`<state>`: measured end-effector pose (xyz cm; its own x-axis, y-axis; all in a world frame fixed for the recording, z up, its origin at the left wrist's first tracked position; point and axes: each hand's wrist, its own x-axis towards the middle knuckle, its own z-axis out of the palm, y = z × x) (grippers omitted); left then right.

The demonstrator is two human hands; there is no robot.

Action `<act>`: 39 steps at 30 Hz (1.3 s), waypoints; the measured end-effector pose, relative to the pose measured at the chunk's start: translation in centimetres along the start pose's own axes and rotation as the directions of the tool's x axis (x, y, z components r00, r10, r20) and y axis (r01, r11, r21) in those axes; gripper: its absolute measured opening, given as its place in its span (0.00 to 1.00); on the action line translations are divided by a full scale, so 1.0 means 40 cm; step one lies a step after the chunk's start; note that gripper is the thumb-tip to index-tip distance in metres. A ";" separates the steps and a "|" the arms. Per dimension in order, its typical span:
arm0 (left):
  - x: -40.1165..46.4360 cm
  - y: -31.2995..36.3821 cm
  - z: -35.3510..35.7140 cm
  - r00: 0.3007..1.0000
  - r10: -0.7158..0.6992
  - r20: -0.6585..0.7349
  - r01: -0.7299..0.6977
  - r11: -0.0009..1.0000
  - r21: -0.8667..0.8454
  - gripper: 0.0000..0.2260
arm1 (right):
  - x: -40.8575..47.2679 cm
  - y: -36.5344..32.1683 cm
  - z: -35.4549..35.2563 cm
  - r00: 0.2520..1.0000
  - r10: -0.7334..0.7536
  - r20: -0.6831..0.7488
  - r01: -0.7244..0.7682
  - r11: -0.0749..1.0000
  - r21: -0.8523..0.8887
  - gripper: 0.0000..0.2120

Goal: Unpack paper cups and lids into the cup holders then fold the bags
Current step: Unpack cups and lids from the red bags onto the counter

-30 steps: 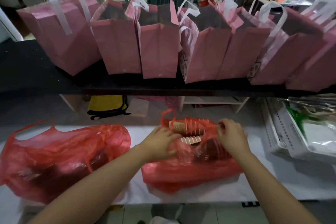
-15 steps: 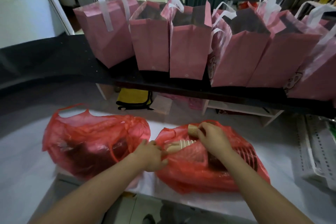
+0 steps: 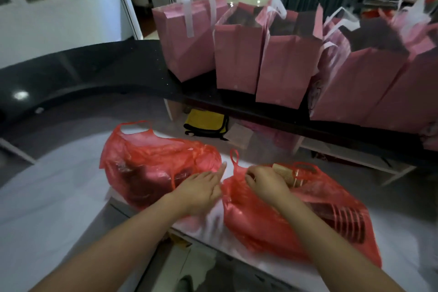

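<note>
Gripping the mouth of the right red bag, the right hand had its fingers curled into the plastic beside a stack of ribbed paper cups that poked out at its 1 o'clock. The left hand lay flat with fingers straight, one fingertip stretched toward 1 o'clock, resting against the near side of the left red bag and holding nothing. The two red bags sat just beside each other on the white table, the left one at 9 o'clock of the hands, dark contents dimly visible through its plastic. More cup rims showed through the right bag at 4 o'clock. At 12 o'clock, on a raised black counter, stood a row of pink paper bags with white handles. Under the counter lay a yellow pouch.
</note>
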<state>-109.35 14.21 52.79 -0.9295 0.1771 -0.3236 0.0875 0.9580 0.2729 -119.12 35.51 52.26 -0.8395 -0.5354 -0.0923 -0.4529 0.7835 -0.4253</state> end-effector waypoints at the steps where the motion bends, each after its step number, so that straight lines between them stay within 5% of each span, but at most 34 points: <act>1: -0.006 -0.017 -0.020 0.997 -0.005 -0.074 0.004 1.000 -0.008 0.28 | 0.013 -0.025 -0.004 1.000 -0.012 -0.026 0.012 1.000 0.014 0.09; 5: -0.023 -0.127 -0.102 0.926 0.048 -0.374 -0.008 0.994 0.107 0.20 | 0.071 -0.141 -0.016 0.993 -0.068 -0.092 0.072 0.996 0.044 0.10; 8: -0.030 -0.269 -0.149 0.883 0.000 -0.469 0.046 0.995 0.086 0.19 | 0.123 -0.253 -0.008 0.980 -0.140 -0.139 0.150 0.987 0.062 0.12; 13: -0.029 -0.520 -0.175 0.960 -0.151 -0.235 0.208 0.947 0.244 0.22 | 0.232 -0.472 0.081 0.973 -0.183 -0.143 0.189 0.982 0.029 0.10; 17: -0.058 -0.642 -0.153 0.988 -0.149 -0.042 0.155 0.941 0.299 0.23 | 0.328 -0.610 0.182 0.976 -0.139 -0.170 0.132 0.990 -0.051 0.10; 24: -0.194 -0.707 -0.141 0.974 0.225 -0.041 -0.206 0.942 0.265 0.15 | 0.388 -0.685 0.278 0.978 -0.145 0.149 0.177 0.956 -0.234 0.17; 28: -0.220 -0.742 -0.120 0.981 0.189 -0.041 -0.188 0.982 0.030 0.11 | 0.307 -0.657 0.303 0.980 -0.018 0.196 0.075 0.955 -0.288 0.16; 31: -0.187 -0.770 -0.101 0.981 0.195 -0.022 -0.191 0.974 0.121 0.08 | 0.243 -0.646 0.297 0.974 0.063 0.218 0.021 0.933 -0.360 0.15; 35: -0.142 -0.810 -0.076 0.964 0.264 0.021 -0.256 0.910 0.327 0.25 | 0.162 -0.643 0.310 0.933 0.199 0.299 -0.053 0.900 -0.433 0.33; 39: -0.105 -0.846 -0.064 0.977 0.167 0.132 -0.208 0.882 0.423 0.45 | 0.120 -0.617 0.352 0.890 0.295 0.347 -0.121 0.887 -0.446 0.47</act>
<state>-109.33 -19.51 47.22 -0.8464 0.3628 -0.3899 0.4220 0.9035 -0.0752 -107.74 9.17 49.62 -0.7772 -0.3545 -0.5199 -0.4342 0.9001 0.0353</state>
